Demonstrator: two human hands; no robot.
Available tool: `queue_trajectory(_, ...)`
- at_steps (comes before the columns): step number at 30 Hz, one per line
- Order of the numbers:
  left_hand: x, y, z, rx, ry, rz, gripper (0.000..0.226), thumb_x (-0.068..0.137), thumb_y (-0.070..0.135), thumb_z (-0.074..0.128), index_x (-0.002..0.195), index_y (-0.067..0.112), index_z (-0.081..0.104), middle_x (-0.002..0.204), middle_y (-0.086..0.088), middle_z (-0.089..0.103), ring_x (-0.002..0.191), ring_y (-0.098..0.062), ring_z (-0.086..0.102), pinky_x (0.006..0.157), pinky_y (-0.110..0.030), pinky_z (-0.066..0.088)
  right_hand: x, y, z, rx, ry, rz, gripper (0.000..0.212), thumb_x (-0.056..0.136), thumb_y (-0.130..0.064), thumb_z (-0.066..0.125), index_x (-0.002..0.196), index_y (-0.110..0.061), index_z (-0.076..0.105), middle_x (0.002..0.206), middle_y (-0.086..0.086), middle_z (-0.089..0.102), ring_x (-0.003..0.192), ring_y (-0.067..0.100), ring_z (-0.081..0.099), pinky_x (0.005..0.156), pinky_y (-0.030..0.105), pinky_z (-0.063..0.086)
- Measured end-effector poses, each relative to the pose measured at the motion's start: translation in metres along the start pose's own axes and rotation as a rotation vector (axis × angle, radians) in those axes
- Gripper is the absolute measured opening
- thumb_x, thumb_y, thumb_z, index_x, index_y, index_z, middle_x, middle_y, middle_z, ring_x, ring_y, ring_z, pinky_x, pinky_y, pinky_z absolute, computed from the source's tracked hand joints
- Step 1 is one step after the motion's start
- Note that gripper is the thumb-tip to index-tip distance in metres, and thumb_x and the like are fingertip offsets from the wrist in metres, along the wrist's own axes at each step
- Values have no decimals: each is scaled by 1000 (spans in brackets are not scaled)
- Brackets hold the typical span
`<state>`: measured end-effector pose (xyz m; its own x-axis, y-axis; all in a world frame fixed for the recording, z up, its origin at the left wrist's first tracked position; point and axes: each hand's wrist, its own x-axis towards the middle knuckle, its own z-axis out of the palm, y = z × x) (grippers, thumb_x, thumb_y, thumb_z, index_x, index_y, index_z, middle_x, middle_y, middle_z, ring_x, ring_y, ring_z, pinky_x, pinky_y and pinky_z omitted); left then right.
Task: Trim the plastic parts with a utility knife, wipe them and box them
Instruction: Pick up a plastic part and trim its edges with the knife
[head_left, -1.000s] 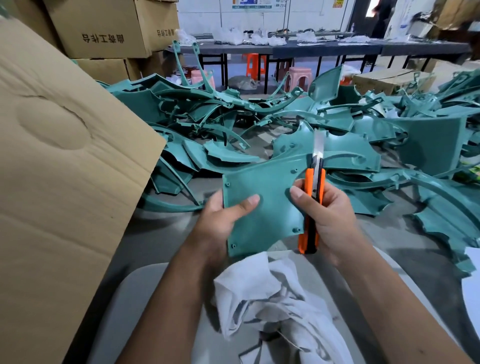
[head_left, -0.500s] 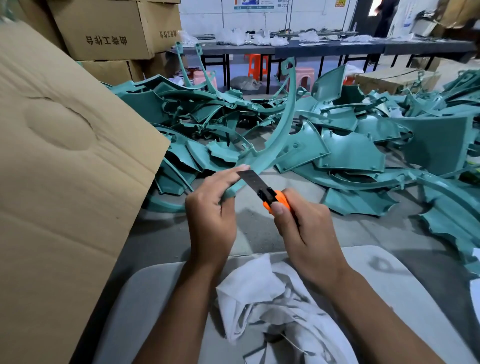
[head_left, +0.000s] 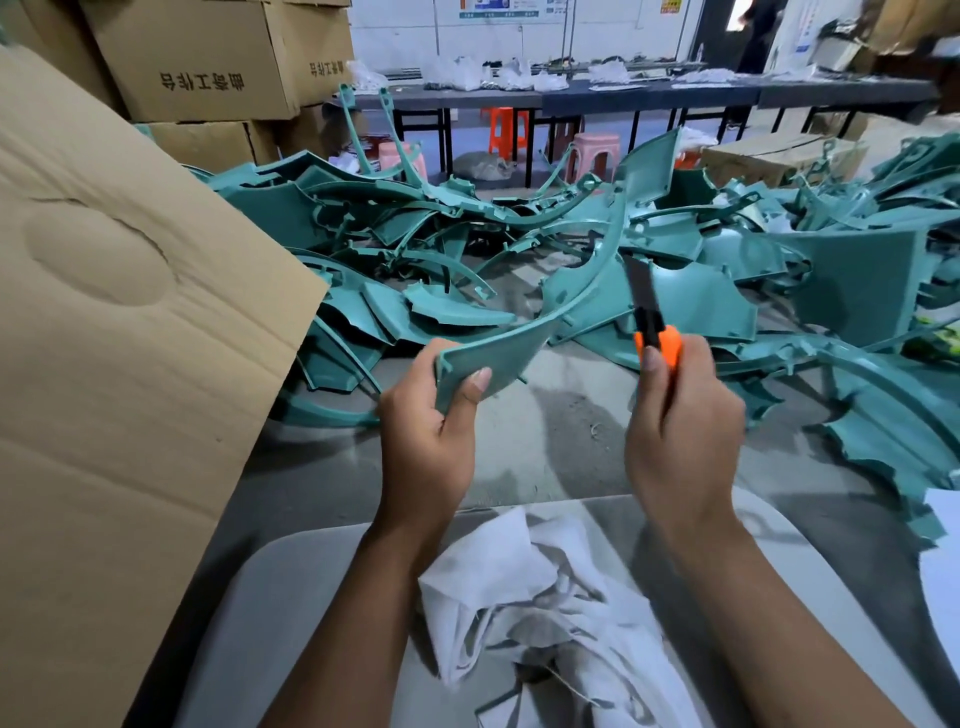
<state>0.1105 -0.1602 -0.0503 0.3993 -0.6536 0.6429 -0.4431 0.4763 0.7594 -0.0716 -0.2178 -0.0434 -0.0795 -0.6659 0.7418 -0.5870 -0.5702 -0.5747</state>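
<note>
Trimming a green plastic part with a knife

The left hand (head_left: 423, 441) grips the curved part (head_left: 498, 351); the right hand (head_left: 680, 441) is closed around the orange knife (head_left: 655, 332), blade up beside it.

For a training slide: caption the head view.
Left hand grips a curved teal plastic part; right hand holds an orange utility knife, blade extended.
</note>
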Motion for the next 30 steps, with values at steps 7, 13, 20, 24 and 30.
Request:
queue_trajectory(7, 0, 0, 5, -28, -59, -3, 12, 101, 9, 60, 111, 12, 65, 99, 6, 73, 95, -14, 70, 82, -30, 55, -22, -23, 13, 152, -367, -296, 23, 110, -29, 46, 93, -15, 51, 70, -14, 37, 57, 11, 35, 54, 29, 26)
queue_trajectory(13, 0, -2, 3, -158, -118, -91, 20, 100, 6, 61, 120, 8, 63, 112, 2, 74, 107, -15, 70, 91, -26, 54, -5, 0, 6, 22, -99, -162, 19, 110, -23, 44, 92, -22, 45, 65, -19, 33, 50, 1, 37, 50, 14, 28)
queue_trajectory(20, -2, 0, 3, -125, -125, -132, 24, 101, 4, 61, 124, 8, 62, 113, 6, 73, 110, -8, 68, 92, -21, 51, 1, 10, 0, -50, 28, -19, 19, 110, -21, 48, 92, -15, 52, 66, -18, 38, 52, -1, 42, 50, 14, 25)
queue_trajectory(24, -1, 1, 4, -166, -93, -169, 21, 99, 2, 61, 120, 5, 63, 110, 0, 74, 106, -13, 70, 91, -26, 55, -14, -10, 9, 55, -160, -283, 20, 108, -24, 51, 93, -13, 57, 69, -15, 38, 55, 7, 38, 53, 18, 30)
queue_trajectory(30, 0, 2, 0, -235, -119, -204, 24, 100, 0, 60, 123, 6, 63, 117, -2, 74, 110, -17, 70, 91, -25, 55, -7, 2, 7, 46, -117, -153, 20, 108, -19, 52, 89, -24, 47, 63, -18, 39, 51, 7, 43, 49, 16, 28)
